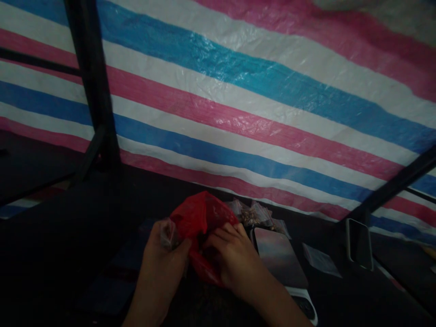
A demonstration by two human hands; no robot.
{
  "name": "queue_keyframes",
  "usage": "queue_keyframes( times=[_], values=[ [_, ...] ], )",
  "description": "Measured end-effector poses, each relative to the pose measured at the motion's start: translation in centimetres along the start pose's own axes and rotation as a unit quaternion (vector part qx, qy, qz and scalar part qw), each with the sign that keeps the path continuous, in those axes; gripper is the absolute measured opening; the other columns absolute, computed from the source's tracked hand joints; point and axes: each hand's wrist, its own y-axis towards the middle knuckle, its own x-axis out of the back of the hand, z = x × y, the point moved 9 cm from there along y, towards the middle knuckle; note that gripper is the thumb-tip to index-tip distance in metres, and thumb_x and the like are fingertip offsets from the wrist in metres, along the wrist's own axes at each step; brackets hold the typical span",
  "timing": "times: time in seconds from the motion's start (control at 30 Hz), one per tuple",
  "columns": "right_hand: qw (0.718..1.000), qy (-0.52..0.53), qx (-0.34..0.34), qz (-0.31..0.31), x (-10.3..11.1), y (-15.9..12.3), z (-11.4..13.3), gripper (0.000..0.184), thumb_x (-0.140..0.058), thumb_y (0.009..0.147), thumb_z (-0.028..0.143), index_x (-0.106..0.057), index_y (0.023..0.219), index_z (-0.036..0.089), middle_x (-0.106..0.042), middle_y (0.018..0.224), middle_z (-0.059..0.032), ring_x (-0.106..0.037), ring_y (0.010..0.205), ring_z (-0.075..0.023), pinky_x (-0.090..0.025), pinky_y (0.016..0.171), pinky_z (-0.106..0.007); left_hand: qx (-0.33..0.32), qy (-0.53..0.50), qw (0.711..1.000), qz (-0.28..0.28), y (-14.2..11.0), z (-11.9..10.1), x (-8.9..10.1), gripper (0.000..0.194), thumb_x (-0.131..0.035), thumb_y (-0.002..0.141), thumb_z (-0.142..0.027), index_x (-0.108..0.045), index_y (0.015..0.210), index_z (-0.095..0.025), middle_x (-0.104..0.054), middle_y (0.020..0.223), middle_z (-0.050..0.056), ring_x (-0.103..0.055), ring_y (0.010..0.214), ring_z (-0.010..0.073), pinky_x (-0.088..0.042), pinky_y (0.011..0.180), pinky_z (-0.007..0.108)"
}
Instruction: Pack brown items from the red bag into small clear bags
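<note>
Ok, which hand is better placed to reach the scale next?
Probably the right hand: nearer the scale, though its fingers are in the red bag. The left hand, farther off, holds clear plastic.

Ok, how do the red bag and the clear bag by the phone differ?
The red bag is much bigger than the clear bag. The red bag gapes open, the right hand in its mouth; the clear bag lies flat, untouched. Both look like thin plastic.

Dim overall; striped sheet [225,59] brightest, with patchy glare; bench [51,259] sunk in near-black shadow; fine detail soft.
</note>
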Motion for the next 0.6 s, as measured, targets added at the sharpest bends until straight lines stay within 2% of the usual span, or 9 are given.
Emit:
queue_keyframes(
  times=[0.1, 0.2, 0.27, 0.37, 0.5, 0.6],
  values=[
    [0.990, 0.115, -0.078, -0.032, 0.3, -0.3, -1.9, 0.038, -0.071, 0.079, 0.000, -0.077, 0.106, 0.026, -0.078, 0.111, -0.0009, -0.062, 0.110, -0.0239, -0.038, 0.099, -0.039, -0.028, 0.055, 0.998, 0.021, 0.2, -0.2, 0.0, 0.026, -0.067, 0.058, -0.036, -0.056, 0.079, -0.026, -0.060, 0.064, -0.007, -0.055, 0.058, 0.0151, -0.044, 0.050, 0.025],
    [0.959, 0.239, -0.142, -0.057, 0.2, -0.9, -3.7, 0.037, -0.069, 0.078, -0.002, -0.077, 0.101, 0.025, -0.079, 0.111, -0.0015, -0.065, 0.112, -0.0242, -0.041, 0.102, -0.040, -0.057, 0.103, 0.992, 0.051, 0.3, 0.0, -0.4, 0.018, -0.064, 0.063, -0.034, -0.058, 0.078, -0.027, -0.059, 0.066, -0.007, -0.055, 0.061, 0.0158, -0.045, 0.057, 0.027],
    [0.930, 0.339, -0.133, -0.049, 0.4, -1.2, -3.8, 0.031, -0.067, 0.082, 0.002, -0.076, 0.101, 0.024, -0.080, 0.108, -0.0014, -0.069, 0.109, -0.0234, -0.044, 0.103, -0.040, -0.069, 0.129, 0.986, 0.076, 0.3, 0.2, -0.9, 0.014, -0.066, 0.070, -0.035, -0.059, 0.079, -0.027, -0.058, 0.068, -0.007, -0.055, 0.063, 0.0163, -0.045, 0.059, 0.027],
    [0.894, 0.432, -0.106, -0.054, 2.0, -1.4, -3.0, 0.019, -0.070, 0.089, 0.014, -0.075, 0.104, 0.023, -0.079, 0.109, -0.0030, -0.071, 0.109, -0.0230, -0.050, 0.100, -0.037, -0.077, 0.156, 0.980, 0.100, 0.1, 0.4, -1.7, 0.016, -0.069, 0.078, -0.040, -0.058, 0.079, -0.027, -0.056, 0.068, -0.007, -0.055, 0.063, 0.0164, -0.044, 0.059, 0.027],
    [0.889, 0.442, -0.081, -0.085, 4.8, -1.5, -1.0, 0.020, -0.071, 0.093, 0.020, -0.074, 0.112, 0.025, -0.078, 0.115, -0.0019, -0.071, 0.111, -0.0197, -0.052, 0.102, -0.032, -0.080, 0.166, 0.973, 0.139, -0.6, 0.7, -2.7, 0.017, -0.066, 0.086, -0.043, -0.062, 0.086, -0.027, -0.061, 0.073, -0.006, -0.058, 0.067, 0.0174, -0.046, 0.062, 0.027],
    [0.918, 0.375, -0.076, -0.108, 6.0, -1.1, 0.4, 0.028, -0.068, 0.094, 0.014, -0.073, 0.117, 0.029, -0.077, 0.119, 0.0007, -0.071, 0.114, -0.0175, -0.051, 0.106, -0.031, -0.084, 0.155, 0.970, 0.169, -1.1, 0.9, -3.2, 0.014, -0.062, 0.092, -0.041, -0.065, 0.091, -0.027, -0.067, 0.081, -0.004, -0.064, 0.074, 0.0185, -0.049, 0.067, 0.028]
  ],
)
